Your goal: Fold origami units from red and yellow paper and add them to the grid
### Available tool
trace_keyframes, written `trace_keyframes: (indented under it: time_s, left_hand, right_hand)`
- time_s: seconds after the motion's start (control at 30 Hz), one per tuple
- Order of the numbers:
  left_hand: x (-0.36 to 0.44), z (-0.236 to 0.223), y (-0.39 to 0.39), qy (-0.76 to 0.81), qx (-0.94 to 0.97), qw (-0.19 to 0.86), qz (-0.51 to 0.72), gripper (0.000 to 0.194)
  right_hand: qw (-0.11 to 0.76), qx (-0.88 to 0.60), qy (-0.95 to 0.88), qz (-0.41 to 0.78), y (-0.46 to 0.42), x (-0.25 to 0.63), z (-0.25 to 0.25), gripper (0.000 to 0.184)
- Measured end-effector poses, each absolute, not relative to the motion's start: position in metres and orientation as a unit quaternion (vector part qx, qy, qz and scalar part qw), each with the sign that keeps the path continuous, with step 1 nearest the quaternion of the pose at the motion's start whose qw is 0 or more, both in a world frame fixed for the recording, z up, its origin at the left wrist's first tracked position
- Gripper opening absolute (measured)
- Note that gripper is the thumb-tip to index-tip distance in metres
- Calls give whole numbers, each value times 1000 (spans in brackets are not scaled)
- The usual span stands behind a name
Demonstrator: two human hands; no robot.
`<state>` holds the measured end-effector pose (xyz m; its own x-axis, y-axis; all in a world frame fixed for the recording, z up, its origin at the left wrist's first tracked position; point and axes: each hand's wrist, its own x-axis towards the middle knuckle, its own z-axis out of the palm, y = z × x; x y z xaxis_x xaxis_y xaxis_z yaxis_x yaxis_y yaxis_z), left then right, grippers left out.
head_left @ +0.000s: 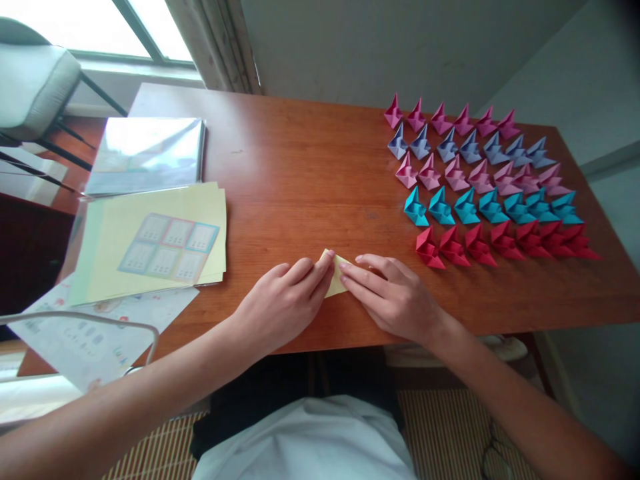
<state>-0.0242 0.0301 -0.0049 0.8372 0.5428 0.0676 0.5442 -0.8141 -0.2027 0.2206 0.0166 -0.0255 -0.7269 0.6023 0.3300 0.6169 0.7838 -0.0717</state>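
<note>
A small piece of yellow paper (334,281) lies flat on the desk (300,173), caught directly between the two hands, near the desk's front edge. The left hand (283,303) comes at it from the left, fingers stretched out and close together, their tips pressing down on the paper's left side rather than curling round it. The right hand (395,297) mirrors it from the right, fingers long and nearly flat, tips resting on the paper's right edge; neither hand has the sheet lifted. The paper runs from its upper corner, just beyond the left fingertips, slanting down and toward the person, so its long axis sits roughly between the two sets of fingertips, and both hands are equally near it. Beyond the right hand and farther to the right, rows of folded paper figures (487,180) stand in pink, lilac, teal and red. Out past the left hand lies a stack of pale yellow sheets (150,243), with a glossy packet (147,153) farther back.
</note>
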Motion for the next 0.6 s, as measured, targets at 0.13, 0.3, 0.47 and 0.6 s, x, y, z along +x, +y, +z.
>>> trace_keyframes:
  time_s: [0.13, 0.3, 0.47, 0.6]
  left_hand:
    - [-24, -5, 30, -289, -951, 110, -4, 46]
    - [-24, -4, 31, -290, -951, 103, -5, 46]
    - [-24, -4, 30, -291, -951, 104, -5, 45]
    - [-22, -3, 28, -298, -950, 98, 3, 45]
  right_hand:
    - [174, -331, -927, -12, 16, 221, -26, 35]
    - [178, -334, -926, -3, 16, 221, -25, 36]
    - [178, -336, -925, -2, 17, 221, -25, 35]
    - [174, -335, -926, 1, 16, 221, -26, 35]
